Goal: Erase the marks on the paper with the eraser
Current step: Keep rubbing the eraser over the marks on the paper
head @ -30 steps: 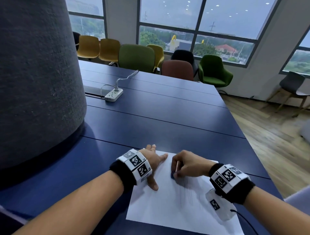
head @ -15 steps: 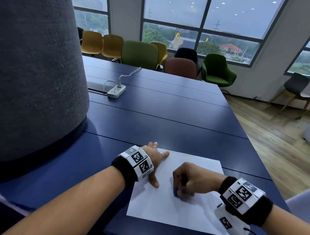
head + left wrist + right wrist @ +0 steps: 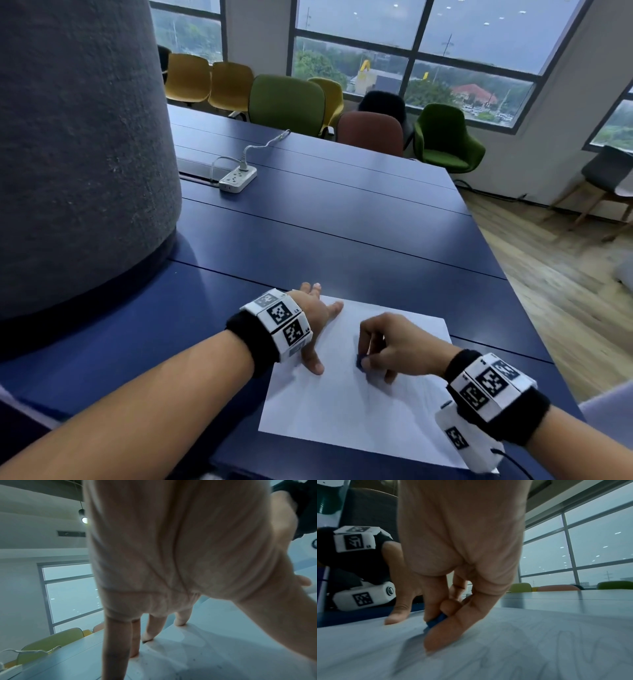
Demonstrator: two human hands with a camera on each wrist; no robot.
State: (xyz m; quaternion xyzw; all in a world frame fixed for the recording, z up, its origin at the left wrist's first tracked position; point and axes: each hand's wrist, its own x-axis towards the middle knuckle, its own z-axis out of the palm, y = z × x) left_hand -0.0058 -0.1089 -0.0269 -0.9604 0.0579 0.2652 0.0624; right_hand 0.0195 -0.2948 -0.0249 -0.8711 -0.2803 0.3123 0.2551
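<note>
A white sheet of paper [image 3: 346,414] lies on the dark blue table [image 3: 308,240] near its front edge. My right hand [image 3: 383,346] pinches a small blue eraser [image 3: 360,362] and presses it onto the paper near the middle. In the right wrist view the eraser [image 3: 436,620] sits between thumb and fingers, with faint pencil marks [image 3: 556,639] on the paper to its right. My left hand [image 3: 317,318] lies flat with spread fingers on the paper's left edge, and its straight fingers [image 3: 150,628] press on the sheet [image 3: 223,649].
A large grey felt-covered column [image 3: 78,154] stands on the table at the left. A white power strip [image 3: 238,178] with its cable lies farther back. Coloured chairs [image 3: 287,99] line the far side under the windows. Wooden floor [image 3: 548,267] is to the right.
My right hand has slid the eraser toward me over the paper and slightly back up; the head view has shifted. My left hand stays flat on the sheet's left edge.
</note>
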